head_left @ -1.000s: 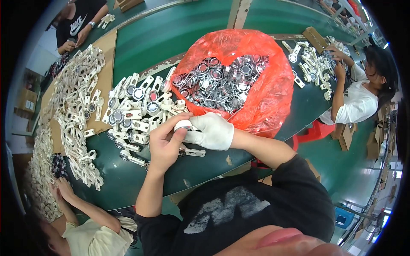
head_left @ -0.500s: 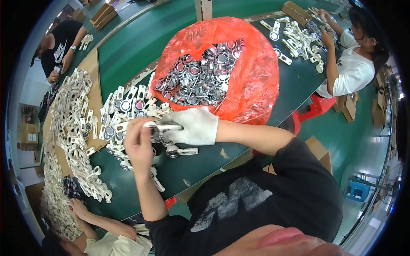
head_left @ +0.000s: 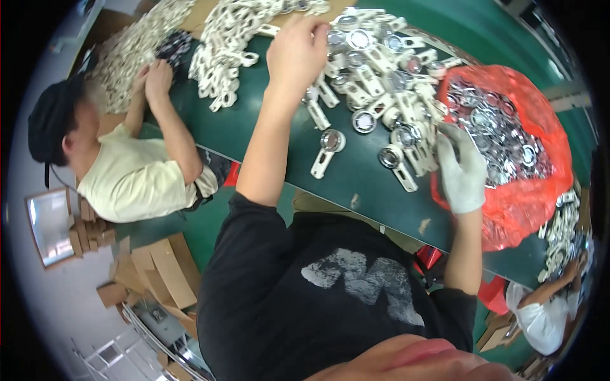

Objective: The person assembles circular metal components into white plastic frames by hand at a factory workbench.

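My bare left hand [head_left: 297, 56] is over the far part of the green table, between two heaps of white handle-shaped parts. Its fingers are bent together, and what they hold, if anything, is hidden. A white handle part [head_left: 269, 30] shows beside it. My right hand [head_left: 461, 170], in a pale glove, is at the near left rim of the red plastic bag [head_left: 508, 223], with thumb and fingers apart and curved. Chrome ring-shaped parts [head_left: 483, 120] fill the bag. Left of the glove lies a pile of white handles with round chrome heads [head_left: 400, 133].
A single assembled piece [head_left: 330, 143] lies near the table's front edge. Plain white parts [head_left: 219, 57] are heaped at far left. A co-worker in a cap [head_left: 133, 171] works on the left, another [head_left: 543, 317] on the right. Cardboard boxes [head_left: 162, 270] stand on the floor behind.
The view has swung left. My hands were together over a piece in the pile; now they are wide apart, the left over the white parts, the right at the red bag.
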Tool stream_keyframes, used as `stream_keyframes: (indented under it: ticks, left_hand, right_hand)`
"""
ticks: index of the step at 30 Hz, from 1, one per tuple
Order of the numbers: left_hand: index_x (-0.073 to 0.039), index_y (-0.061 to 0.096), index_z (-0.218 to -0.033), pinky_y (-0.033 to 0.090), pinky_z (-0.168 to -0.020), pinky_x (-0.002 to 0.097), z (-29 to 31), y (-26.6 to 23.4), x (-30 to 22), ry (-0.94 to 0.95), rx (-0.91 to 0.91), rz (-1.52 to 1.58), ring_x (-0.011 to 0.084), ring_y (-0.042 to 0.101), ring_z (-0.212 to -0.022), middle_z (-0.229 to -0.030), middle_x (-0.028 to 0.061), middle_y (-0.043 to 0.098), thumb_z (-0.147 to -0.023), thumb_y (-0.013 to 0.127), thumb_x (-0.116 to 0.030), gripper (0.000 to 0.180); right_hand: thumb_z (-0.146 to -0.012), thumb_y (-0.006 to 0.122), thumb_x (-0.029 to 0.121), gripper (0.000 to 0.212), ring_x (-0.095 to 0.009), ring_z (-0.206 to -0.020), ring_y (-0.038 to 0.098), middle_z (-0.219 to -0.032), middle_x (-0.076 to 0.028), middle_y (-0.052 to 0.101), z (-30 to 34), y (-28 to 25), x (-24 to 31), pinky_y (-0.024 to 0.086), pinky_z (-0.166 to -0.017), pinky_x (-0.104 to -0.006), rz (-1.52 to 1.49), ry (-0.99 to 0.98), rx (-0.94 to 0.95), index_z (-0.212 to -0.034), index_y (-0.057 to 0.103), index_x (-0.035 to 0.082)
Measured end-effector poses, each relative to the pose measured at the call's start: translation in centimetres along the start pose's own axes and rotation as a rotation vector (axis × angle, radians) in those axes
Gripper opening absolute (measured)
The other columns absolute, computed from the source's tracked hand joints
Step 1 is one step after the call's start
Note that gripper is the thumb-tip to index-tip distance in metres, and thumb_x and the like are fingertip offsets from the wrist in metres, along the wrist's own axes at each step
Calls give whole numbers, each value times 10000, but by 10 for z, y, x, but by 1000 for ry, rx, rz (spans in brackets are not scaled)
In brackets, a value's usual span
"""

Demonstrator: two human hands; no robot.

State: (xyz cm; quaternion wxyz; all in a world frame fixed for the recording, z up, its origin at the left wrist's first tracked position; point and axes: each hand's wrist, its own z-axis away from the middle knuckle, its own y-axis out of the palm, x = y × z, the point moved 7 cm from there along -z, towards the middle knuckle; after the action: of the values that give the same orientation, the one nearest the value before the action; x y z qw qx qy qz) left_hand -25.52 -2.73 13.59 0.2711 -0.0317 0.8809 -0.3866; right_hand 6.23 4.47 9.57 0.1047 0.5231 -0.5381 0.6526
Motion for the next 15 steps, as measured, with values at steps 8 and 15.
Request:
stream_keyframes:
  ticks: [8, 15]
  left_hand:
    - [-188, 673, -1210, 537, -910, 454, -7, 11, 127, 70, 126, -471, 314, 604, -1123, -1200, 63, 630, -857, 720, -123, 362]
    - [-98, 689, -1122, 548, -778, 417, -20, -15, 112, 224, -191, -277, 316, 667, -916, -1023, 96, 664, -944, 641, -168, 198]
  right_hand:
    - [-967, 636, 136, 248, -235, -888, 736, -1002, -170, 743, -1, 4, 6, 550, -833, -323, 22, -46, 49, -1166, 691, -1]
    - [-977, 624, 134, 241, -194, -834, 711, -963, -147, 742, -2, 4, 2, 544, -817, -308, -59, 49, 51, -1152, 699, -14]
